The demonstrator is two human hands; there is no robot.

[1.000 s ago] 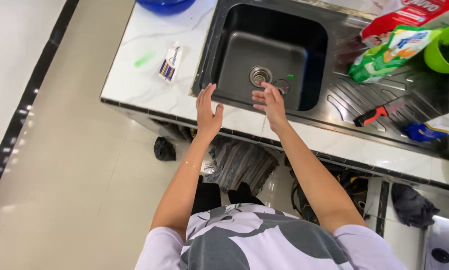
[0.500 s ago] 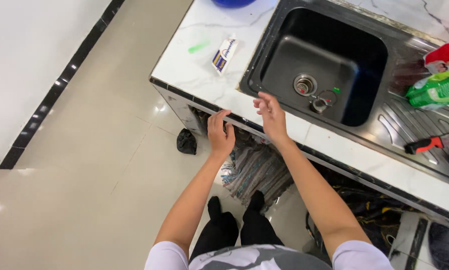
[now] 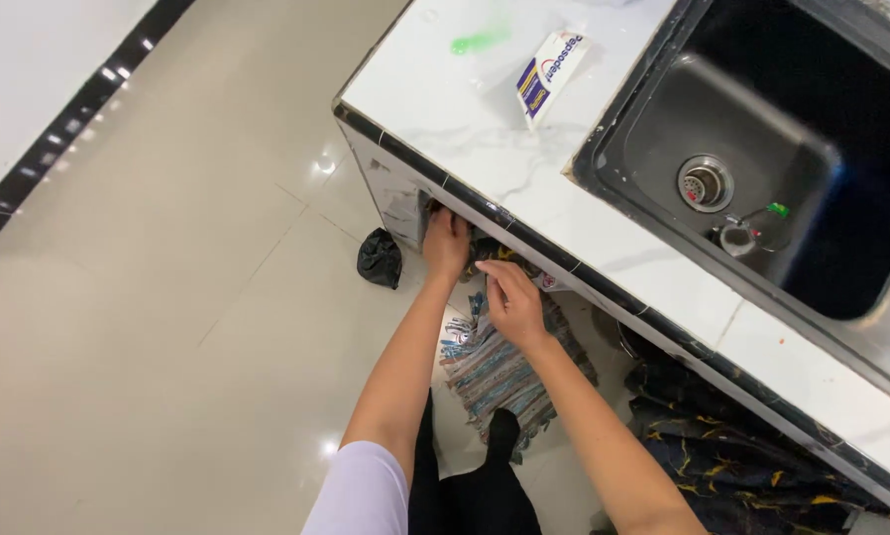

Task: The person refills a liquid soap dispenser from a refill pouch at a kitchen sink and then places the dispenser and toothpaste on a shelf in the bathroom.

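We found both hands low at the front of the white counter (image 3: 465,129), reaching into the shaded space beneath its dark edge. The left hand (image 3: 447,241) was pushed under the edge near the corner. Its fingertips were hidden, so we could not tell whether it gripped anything. The right hand (image 3: 509,300) lay just beside it on the sink side, fingers curled and close together against a dark bundle (image 3: 492,251) stowed under the counter. Shadow covered the contact, and we could not say whether the fingers had closed on it. The bundle sat between the two hands and appeared, as far as the poor light allowed, to be cloth with some yellow in it.

Below the right wrist a striped mat (image 3: 495,372) lay on the floor. A small black bag (image 3: 379,258) rested on the tiles beyond the left hand, apart from it. Above the hands, on the counter, a white-and-blue tube (image 3: 547,74) lay well clear, with the dark sink (image 3: 762,149) further to the right.

In our judgement the step in hand was getting hold of the stowed bundle. Any next move would call for a firm grasp by both hands and clearance from the counter's edge.
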